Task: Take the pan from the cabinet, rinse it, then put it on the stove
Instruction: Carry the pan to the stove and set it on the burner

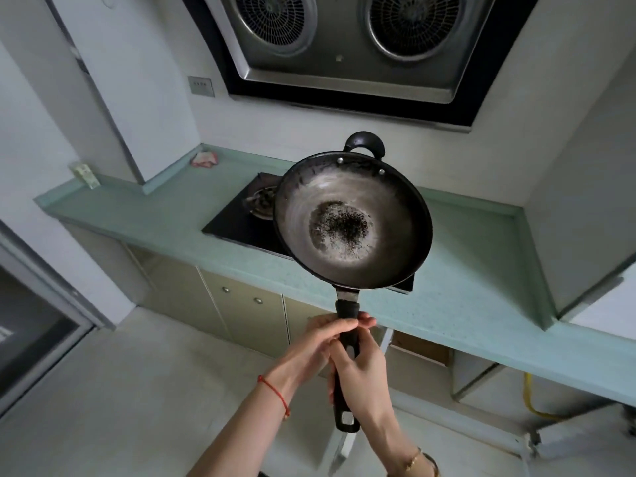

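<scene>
Left hand [325,339] and right hand [361,373] clamp the long handle [347,309] of a worn wok [354,218], held aloft over the gas stove [237,223] by the surface's [481,270] front edge. It looks stiff, bowl-heavy and possibly slick, so the handle seems the safest hold.

Glossy dark metal pan [354,218]; matt speckled green countertop [481,270].
</scene>
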{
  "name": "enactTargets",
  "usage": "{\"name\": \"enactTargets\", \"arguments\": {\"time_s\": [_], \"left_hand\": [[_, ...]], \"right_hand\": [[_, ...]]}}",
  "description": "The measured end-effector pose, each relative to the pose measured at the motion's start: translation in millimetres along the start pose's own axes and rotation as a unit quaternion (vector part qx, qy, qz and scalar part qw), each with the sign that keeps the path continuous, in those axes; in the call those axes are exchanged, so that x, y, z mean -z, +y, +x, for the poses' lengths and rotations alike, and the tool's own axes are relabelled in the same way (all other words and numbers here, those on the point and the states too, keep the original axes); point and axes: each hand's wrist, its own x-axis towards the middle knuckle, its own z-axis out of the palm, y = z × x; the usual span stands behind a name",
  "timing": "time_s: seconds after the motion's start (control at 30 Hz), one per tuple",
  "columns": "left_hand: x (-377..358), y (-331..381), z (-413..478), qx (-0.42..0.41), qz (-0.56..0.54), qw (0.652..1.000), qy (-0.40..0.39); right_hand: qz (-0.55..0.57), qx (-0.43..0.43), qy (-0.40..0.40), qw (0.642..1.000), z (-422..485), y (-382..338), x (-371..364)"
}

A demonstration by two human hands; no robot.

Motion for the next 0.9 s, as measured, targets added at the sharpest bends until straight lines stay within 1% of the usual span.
{"name": "enactTargets", "arguments": {"time_s": [0.2,0.4,0.5,0.7,0.9], "left_hand": [[53.0,36.9,37.0,0.02,-0.004,0.999,-0.026],[110.9,81.4,79.8,0.035,0.03,0.996,-0.076],[124.6,99.4,103.3,0.046,0.022,0.994,-0.099],[127.7,120.7,156.7,0.092,0.012,0.987,-0.128],[113.6,125.7,220.2,0.13,0.017,0.981,-0.144]], "right_hand": [[0.002,0.001,0.022,1.0,49.3,-12.8,-46.3],[0.026,-0.003,0.069,0.997,103.9,-26.3,-100.0],[0.009,-0.003,0.092,0.996,129.9,-32.6,-113.2],[-0.028,-0.025,0.133,0.99,181.3,-40.0,-112.9],[-0.026,-0.039,0.146,0.988,236.0,-34.5,-83.5]]}}
